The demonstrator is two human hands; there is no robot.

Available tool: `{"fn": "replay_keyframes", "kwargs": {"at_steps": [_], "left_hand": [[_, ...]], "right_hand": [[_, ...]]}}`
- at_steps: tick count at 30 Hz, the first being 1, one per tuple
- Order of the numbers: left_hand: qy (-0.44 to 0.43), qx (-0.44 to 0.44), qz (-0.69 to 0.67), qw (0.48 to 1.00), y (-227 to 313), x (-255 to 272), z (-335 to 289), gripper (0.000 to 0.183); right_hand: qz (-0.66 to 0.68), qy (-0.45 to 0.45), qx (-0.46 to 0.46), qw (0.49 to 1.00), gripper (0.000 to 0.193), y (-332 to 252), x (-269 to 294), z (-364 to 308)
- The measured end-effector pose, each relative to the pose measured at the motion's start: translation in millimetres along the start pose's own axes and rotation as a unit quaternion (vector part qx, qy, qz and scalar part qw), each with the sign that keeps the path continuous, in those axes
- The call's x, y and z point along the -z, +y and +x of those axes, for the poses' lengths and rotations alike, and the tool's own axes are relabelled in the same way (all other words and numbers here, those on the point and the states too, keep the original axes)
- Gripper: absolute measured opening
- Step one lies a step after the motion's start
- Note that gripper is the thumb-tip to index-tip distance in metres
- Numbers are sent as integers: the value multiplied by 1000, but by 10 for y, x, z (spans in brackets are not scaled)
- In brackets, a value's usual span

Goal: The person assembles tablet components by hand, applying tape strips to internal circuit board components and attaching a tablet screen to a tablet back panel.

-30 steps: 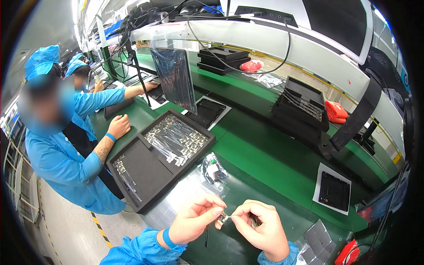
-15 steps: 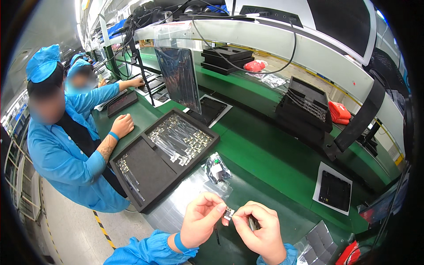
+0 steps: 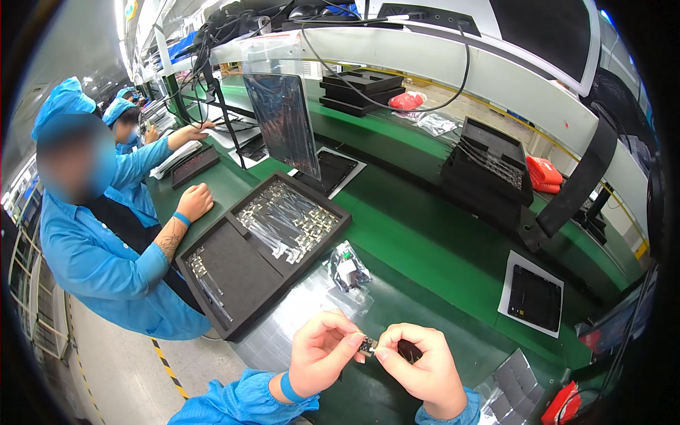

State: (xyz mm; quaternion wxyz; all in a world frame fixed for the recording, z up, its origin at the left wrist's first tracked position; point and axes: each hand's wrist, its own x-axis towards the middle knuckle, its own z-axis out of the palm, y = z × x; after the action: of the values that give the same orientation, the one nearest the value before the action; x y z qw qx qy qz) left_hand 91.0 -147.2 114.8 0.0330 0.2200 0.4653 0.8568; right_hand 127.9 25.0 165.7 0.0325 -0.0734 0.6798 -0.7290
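Observation:
Between my hands is a small dark circuit board [image 3: 367, 346] with pale metal parts. My left hand [image 3: 320, 354], a blue band round its wrist, pinches the board's left end between thumb and fingers. My right hand [image 3: 419, 365] is closed, its thumb and forefinger pressed together at the board's right end. A dark, rounded thing [image 3: 409, 351] shows inside the curled right fingers; its kind cannot be made out. Beyond my left hand lies a clear plastic bag [image 3: 347, 268] with dark and white contents.
To the left, a black foam tray [image 3: 237, 273] holds several small boards with flat cables [image 3: 287, 219]. A co-worker in blue [image 3: 106, 262] rests an arm beside it. At right are a black panel on white paper [image 3: 536, 297], stacked black trays [image 3: 489, 166] and a grey folded sheet [image 3: 513, 386].
The small board has turned between my fingers and shows a darker face. My hands stay nearly in place. The co-worker's head has shifted slightly.

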Motion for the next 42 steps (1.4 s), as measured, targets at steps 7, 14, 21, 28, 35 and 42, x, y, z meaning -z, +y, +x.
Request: {"fn": "replay_keyframes", "kwargs": {"at_steps": [7, 14, 21, 28, 35, 42], "left_hand": [[9, -4, 16, 1000, -1, -5, 2, 12], [16, 4, 39, 999, 34, 5, 6, 13], [5, -29, 92, 995, 23, 9, -21, 11], [26, -32, 89, 995, 18, -21, -40, 11], [11, 13, 13, 1000, -8, 102, 48, 9], [85, -5, 58, 995, -231, -126, 125, 15]], "right_hand": [[-10, 2, -6, 1000, 9, -29, -21, 7], [-78, 22, 8, 997, 9, -68, -40, 12], [-125, 31, 46, 991, 8, -59, -90, 16], [-108, 17, 42, 993, 8, -64, -92, 6], [-2, -51, 1, 999, 6, 30, -4, 140], [3, -86, 20, 996, 8, 135, 242, 77]]}}
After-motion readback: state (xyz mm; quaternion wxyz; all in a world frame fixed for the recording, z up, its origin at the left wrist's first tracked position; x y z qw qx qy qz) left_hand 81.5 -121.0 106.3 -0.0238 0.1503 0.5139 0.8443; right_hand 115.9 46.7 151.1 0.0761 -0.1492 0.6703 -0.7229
